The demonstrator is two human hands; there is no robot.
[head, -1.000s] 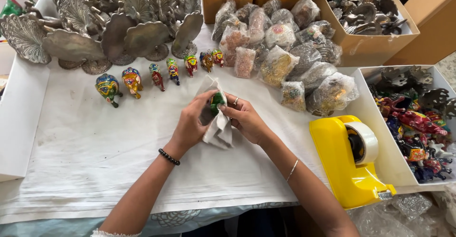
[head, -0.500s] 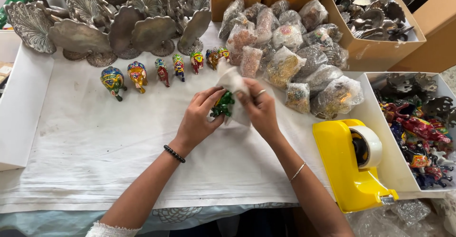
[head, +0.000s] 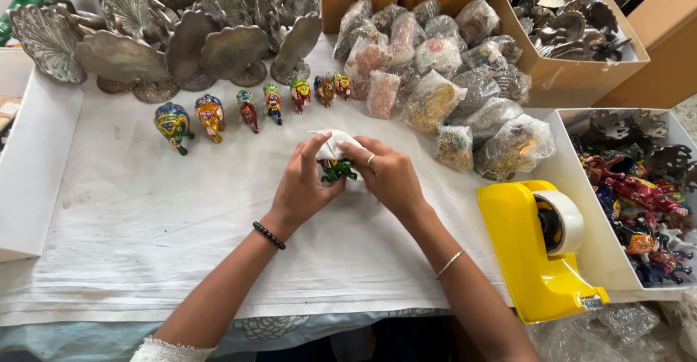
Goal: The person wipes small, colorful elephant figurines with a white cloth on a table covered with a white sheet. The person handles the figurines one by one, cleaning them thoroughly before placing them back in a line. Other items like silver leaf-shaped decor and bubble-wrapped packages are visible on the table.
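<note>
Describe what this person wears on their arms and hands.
The left hand has a black beaded bracelet at the wrist, and a white lacy sleeve edge shows near the elbow. The right hand wears a ring on one finger and a thin metal bangle on the forearm. Both forearms are otherwise bare.

Head view of a work table covered with white paper [head: 145, 231]. The left hand [head: 301, 188] and right hand [head: 388, 177] together hold a small green painted figurine [head: 338, 169] partly wrapped in white tissue [head: 335, 144]. Behind them stands a row of painted figurines [head: 247, 111], backed by grey metal peacock pieces [head: 181, 35] and bagged items [head: 450, 71]. A yellow tape dispenser [head: 534, 249] lies to the right, beside a white tray of coloured figurines [head: 639, 202].
</note>
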